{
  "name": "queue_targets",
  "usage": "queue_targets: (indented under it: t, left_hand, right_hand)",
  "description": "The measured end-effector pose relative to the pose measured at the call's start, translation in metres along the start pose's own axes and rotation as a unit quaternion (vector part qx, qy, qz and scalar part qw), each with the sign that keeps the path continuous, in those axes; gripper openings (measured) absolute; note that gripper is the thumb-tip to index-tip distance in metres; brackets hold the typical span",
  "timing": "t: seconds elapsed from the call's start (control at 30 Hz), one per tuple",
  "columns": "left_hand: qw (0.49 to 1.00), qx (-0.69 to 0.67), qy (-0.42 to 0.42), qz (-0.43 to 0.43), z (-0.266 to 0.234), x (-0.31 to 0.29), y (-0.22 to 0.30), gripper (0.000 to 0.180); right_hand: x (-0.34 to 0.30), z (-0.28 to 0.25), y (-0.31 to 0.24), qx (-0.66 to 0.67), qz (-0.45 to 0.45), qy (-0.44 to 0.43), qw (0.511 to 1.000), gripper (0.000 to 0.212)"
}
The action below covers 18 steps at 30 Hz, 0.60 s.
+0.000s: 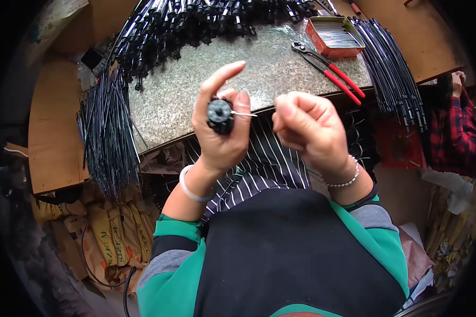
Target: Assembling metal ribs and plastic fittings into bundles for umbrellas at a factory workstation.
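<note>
My left hand (219, 138) is wrapped round a black cylindrical part (219, 112), whose round end with a hole in the middle faces up. Its index finger is stretched out, away from the part. From the side of the part, by my left thumb, a thin whitish wire-like piece (244, 113) points to the right. My right hand (312, 124) is close to the free tip of that piece, a small gap apart. The fingers of my right hand are curled in and pinched together; whatever lies between them is hidden.
Red-handled pliers (330, 74) lie on the speckled tabletop (169, 95). Behind them stands a red tin (336, 52) of thin silvery rods. Black parts (195, 24) are heaped at the back; long black strands (108, 127) hang off the left, black rods (394, 68) the right. Another person's plaid sleeve (455, 132) shows.
</note>
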<state>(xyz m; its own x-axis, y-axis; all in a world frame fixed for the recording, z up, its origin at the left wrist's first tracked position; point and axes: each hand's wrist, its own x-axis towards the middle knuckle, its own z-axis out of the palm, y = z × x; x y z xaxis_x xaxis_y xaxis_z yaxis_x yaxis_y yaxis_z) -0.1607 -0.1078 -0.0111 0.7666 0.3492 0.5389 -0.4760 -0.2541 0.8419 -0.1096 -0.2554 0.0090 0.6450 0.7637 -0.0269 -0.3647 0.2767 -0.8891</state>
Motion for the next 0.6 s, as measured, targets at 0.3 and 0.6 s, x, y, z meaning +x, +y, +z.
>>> queue_targets:
  t: [0.3, 0.6]
  left_hand:
    - [0.986, -0.116, 0.022, -0.118, -0.014, 0.007, 0.006, 0.007]
    - [0.994, -0.045, 0.019, -0.095, -0.021, 0.010, -0.009, 0.016]
  right_hand:
    - [0.008, -0.153, 0.021, -0.828, -0.167, 0.237, 0.480, 0.022]
    - [-0.023, -0.084, -0.017, -0.309, -0.004, -0.029, 0.951, 0.018]
